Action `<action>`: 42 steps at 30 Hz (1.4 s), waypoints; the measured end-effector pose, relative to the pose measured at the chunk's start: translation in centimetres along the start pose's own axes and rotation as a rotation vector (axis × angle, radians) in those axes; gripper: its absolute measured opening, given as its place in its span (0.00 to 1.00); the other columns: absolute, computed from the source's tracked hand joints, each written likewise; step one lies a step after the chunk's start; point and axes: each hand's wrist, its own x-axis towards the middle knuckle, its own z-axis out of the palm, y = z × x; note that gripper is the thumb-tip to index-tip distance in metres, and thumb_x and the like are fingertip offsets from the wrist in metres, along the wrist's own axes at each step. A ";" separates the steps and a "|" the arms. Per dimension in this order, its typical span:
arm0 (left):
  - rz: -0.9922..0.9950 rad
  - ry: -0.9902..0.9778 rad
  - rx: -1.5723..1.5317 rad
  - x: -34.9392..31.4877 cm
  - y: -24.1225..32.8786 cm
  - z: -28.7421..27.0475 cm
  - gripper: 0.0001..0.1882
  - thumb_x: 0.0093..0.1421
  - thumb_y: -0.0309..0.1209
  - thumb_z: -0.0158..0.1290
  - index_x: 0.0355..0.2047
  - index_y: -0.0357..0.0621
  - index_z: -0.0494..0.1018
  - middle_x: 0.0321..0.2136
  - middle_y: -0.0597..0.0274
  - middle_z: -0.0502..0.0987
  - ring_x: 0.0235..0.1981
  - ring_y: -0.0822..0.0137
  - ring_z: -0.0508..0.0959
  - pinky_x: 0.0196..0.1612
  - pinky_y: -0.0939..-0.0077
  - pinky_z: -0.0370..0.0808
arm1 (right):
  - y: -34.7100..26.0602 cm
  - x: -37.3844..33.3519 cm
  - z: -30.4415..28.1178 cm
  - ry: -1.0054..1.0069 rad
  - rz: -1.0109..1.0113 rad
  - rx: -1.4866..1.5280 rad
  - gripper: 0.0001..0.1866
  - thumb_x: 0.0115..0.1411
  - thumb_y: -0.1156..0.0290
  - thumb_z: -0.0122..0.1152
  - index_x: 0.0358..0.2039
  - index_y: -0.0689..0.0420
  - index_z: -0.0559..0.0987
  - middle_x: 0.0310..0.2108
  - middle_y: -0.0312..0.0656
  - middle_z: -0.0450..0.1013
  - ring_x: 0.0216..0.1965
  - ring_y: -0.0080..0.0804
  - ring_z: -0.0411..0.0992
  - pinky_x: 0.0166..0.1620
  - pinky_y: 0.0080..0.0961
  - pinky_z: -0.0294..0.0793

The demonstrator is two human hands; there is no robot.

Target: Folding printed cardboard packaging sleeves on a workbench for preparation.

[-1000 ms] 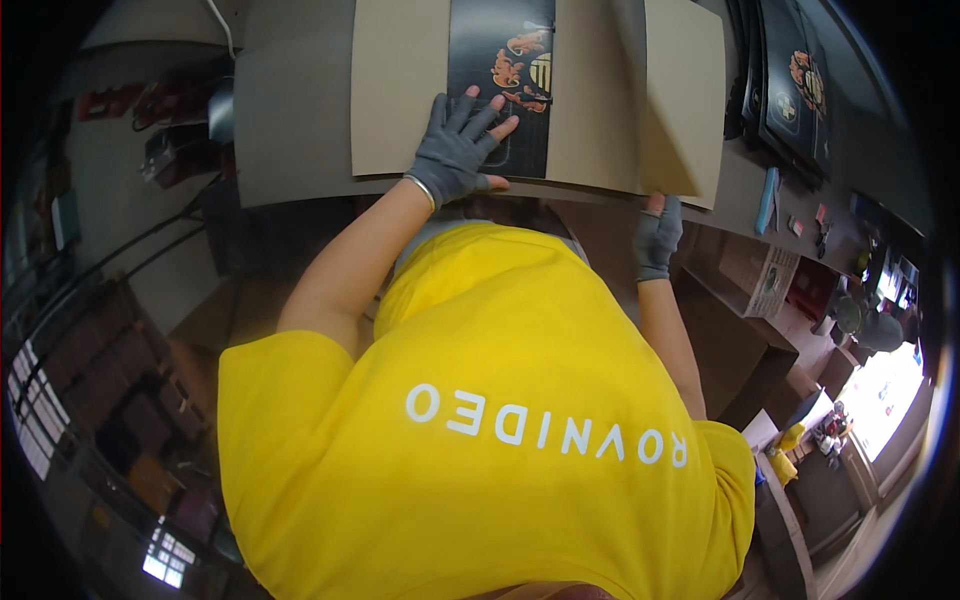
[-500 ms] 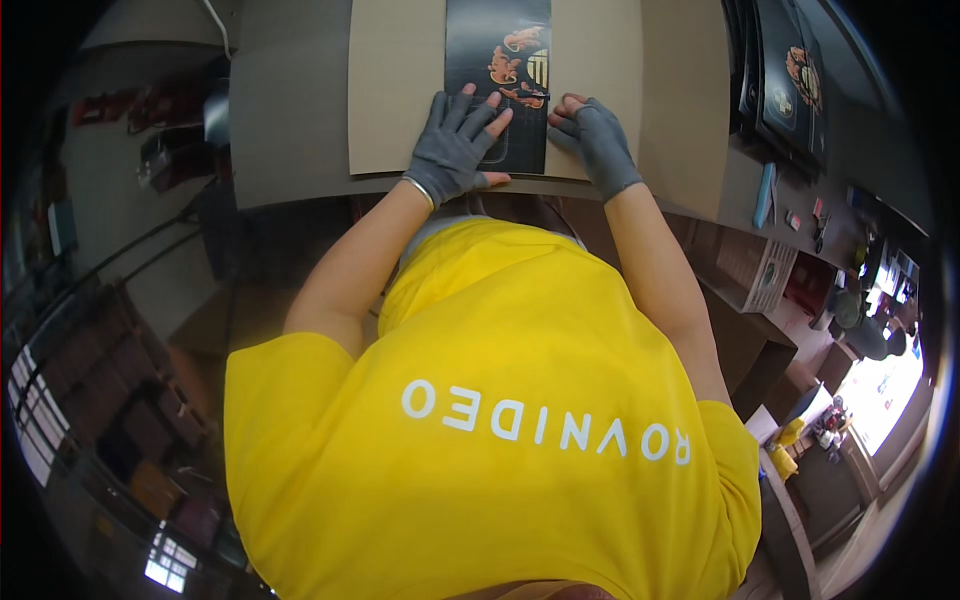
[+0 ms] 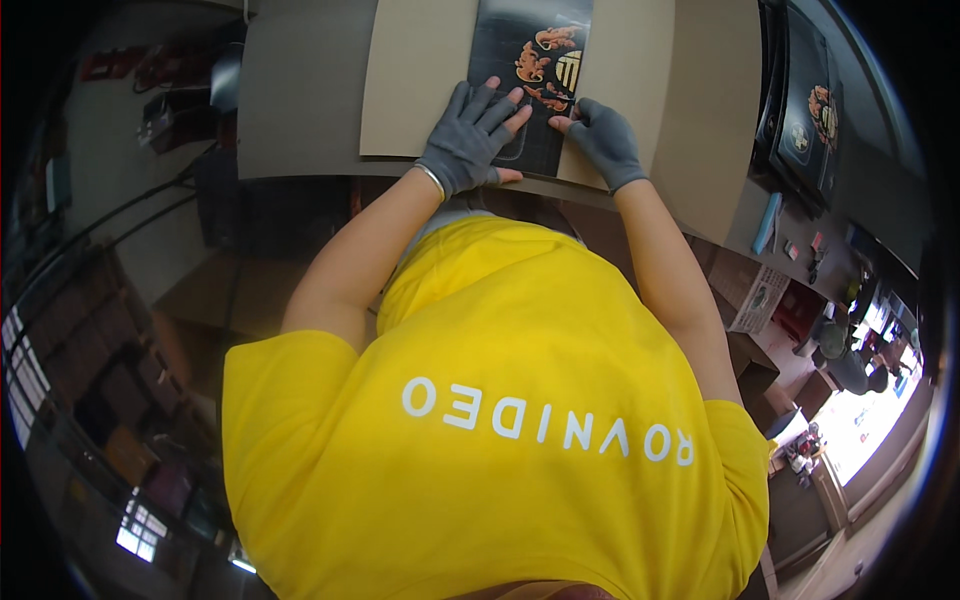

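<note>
A glossy black printed panel [image 3: 530,55] with orange figures and a gold emblem lies lengthwise on a tan board [image 3: 420,70]. My left hand [image 3: 468,140], in a grey fingerless glove, rests flat with spread fingers across the panel's near left part. At the panel's right edge, my right hand [image 3: 603,140], in a matching glove, is closed with its fingers curled and the thumb toward the panel. Whatever it pinches, if anything, is hidden. The near part of the panel lies partly under my left hand.
More black printed panels [image 3: 810,110] are stacked at the right. A light-blue strip [image 3: 768,222] and small items lie near the table's right edge. The grey tabletop [image 3: 300,100] shows left of the board. Other people [image 3: 850,360] are far off at the right.
In the picture, the board and panel have shifted right and tilted slightly as the view turned. My right thumb now points left toward the panel; my left hand still lies flat on it.
</note>
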 end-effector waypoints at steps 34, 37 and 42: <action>-0.435 0.059 -0.072 0.2 7.3 5.9 0.31 0.64 0.42 0.48 0.64 0.42 0.61 0.67 0.46 0.56 0.69 0.43 0.52 0.68 0.39 0.44 | -12.1 10.7 8.1 0.226 -0.878 -0.458 0.34 0.54 0.37 0.56 0.59 0.36 0.70 0.60 0.42 0.64 0.65 0.51 0.54 0.60 0.64 0.50; -0.377 0.173 0.030 -0.4 6.9 6.0 0.30 0.64 0.40 0.49 0.63 0.37 0.62 0.67 0.44 0.57 0.69 0.44 0.52 0.67 0.40 0.48 | -12.5 14.9 7.2 0.293 -0.917 -0.516 0.36 0.56 0.33 0.51 0.64 0.31 0.66 0.62 0.41 0.63 0.66 0.53 0.54 0.62 0.67 0.47; -0.351 0.319 0.082 0.2 6.5 4.9 0.27 0.64 0.36 0.49 0.61 0.36 0.66 0.66 0.46 0.60 0.69 0.47 0.57 0.67 0.45 0.56 | -12.4 26.5 1.9 0.393 -0.745 -0.542 0.38 0.60 0.42 0.55 0.67 0.44 0.62 0.64 0.52 0.59 0.67 0.55 0.52 0.65 0.59 0.48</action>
